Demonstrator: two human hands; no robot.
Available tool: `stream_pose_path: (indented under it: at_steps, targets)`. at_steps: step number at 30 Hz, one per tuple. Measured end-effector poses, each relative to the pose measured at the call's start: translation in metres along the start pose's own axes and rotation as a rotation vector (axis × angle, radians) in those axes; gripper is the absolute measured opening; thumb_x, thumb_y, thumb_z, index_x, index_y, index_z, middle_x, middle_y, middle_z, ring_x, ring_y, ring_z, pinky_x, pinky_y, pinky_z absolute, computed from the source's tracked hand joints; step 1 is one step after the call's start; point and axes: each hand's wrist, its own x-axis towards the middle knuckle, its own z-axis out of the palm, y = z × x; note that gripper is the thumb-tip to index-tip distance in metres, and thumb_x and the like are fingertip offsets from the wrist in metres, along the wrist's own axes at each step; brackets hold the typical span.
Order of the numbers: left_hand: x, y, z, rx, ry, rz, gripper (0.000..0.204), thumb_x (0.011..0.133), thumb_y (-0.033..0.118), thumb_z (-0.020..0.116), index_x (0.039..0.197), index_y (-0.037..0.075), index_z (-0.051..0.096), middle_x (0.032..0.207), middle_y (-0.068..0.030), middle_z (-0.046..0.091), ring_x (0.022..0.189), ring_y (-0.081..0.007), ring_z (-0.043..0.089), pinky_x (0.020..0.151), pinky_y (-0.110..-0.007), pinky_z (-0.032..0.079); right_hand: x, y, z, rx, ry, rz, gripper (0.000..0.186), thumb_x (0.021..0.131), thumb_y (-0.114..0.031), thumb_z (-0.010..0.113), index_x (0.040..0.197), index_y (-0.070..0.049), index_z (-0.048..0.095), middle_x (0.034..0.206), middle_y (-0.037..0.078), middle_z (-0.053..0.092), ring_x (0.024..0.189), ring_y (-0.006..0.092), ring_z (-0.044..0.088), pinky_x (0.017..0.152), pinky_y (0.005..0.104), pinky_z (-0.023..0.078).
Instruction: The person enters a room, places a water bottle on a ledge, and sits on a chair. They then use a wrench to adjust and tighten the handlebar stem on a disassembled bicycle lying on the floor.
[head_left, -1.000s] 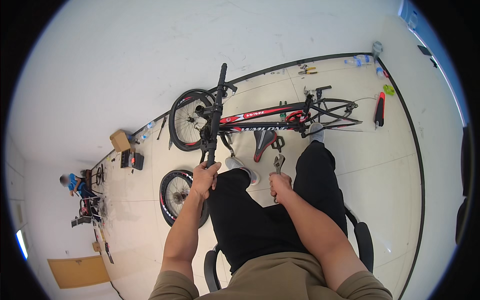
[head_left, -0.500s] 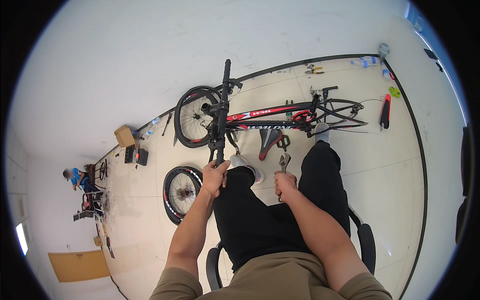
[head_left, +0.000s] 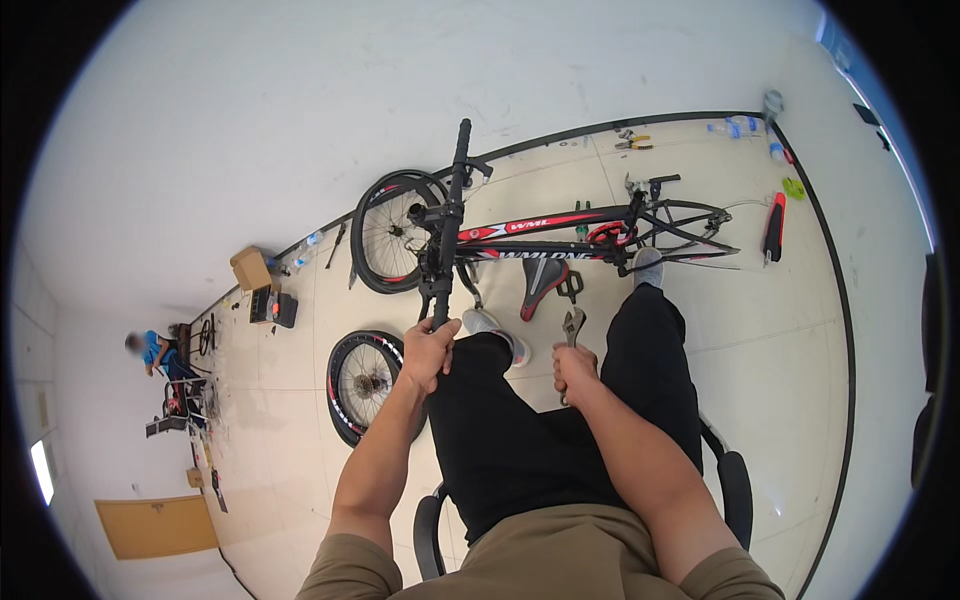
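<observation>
My left hand is closed round the lower end of the black bicycle handlebar, above my left leg. The handlebar is attached to a black and red bike frame with a front wheel. My right hand grips an adjustable wrench, jaw up, between my legs. Just beyond it lie a black and red saddle and a pedal. A loose wheel with a sprocket cassette lies left of my left hand.
A co-worker is at the far left by metal chairs. An open cardboard box, a toolbox, pliers, plastic bottles and a red-black object line the wall's foot. My chair's armrest is beside me.
The view has shifted slightly, so the bike, my hands and the wheels appear a little further right. Both hands keep their grips on the handlebar and the wrench.
</observation>
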Motion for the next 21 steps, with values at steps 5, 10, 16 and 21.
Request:
stream_pose_path:
  at_steps: [5, 10, 16, 21]
  targets:
    - [0.002, 0.002, -0.003, -0.007, -0.028, 0.002, 0.021, 0.089, 0.016, 0.071, 0.086, 0.001, 0.058, 0.06, -0.0009, 0.051, 0.037, -0.0083, 0.042, 0.033, -0.024, 0.032, 0.005, 0.004, -0.003, -0.022, 0.0, -0.013, 0.003, 0.084, -0.007, 0.051, 0.083, -0.009, 0.051, 0.059, -0.003, 0.04, 0.042, 0.0082, 0.035, 0.038, 0.0273, 0.025]
    - [-0.001, 0.005, -0.006, 0.044, -0.025, 0.003, 0.022, 0.09, 0.018, 0.07, 0.084, 0.003, 0.056, 0.058, -0.0009, 0.05, 0.038, -0.0094, 0.042, 0.035, -0.025, 0.034, 0.013, 0.002, -0.001, 0.02, 0.059, 0.042, 0.007, 0.087, -0.011, 0.047, 0.081, -0.008, 0.049, 0.059, -0.001, 0.043, 0.043, 0.0085, 0.035, 0.038, 0.027, 0.026]
    - [-0.003, 0.003, -0.005, 0.026, -0.013, 0.004, 0.021, 0.09, 0.017, 0.07, 0.083, 0.002, 0.056, 0.059, -0.0007, 0.05, 0.038, -0.009, 0.043, 0.035, -0.025, 0.033, 0.003, 0.002, 0.007, 0.036, 0.022, -0.032, 0.011, 0.093, -0.01, 0.041, 0.099, -0.005, 0.048, 0.071, 0.005, 0.054, 0.044, 0.0093, 0.038, 0.039, 0.0273, 0.029]
    - [-0.002, 0.001, -0.004, -0.008, -0.014, 0.006, 0.022, 0.089, 0.017, 0.071, 0.082, 0.002, 0.057, 0.06, -0.0002, 0.05, 0.038, -0.0083, 0.042, 0.034, -0.024, 0.032, 0.001, 0.0, 0.004, -0.075, -0.104, -0.078, 0.022, 0.098, -0.013, 0.043, 0.117, -0.002, 0.047, 0.076, 0.007, 0.057, 0.045, 0.0096, 0.039, 0.039, 0.0261, 0.03]
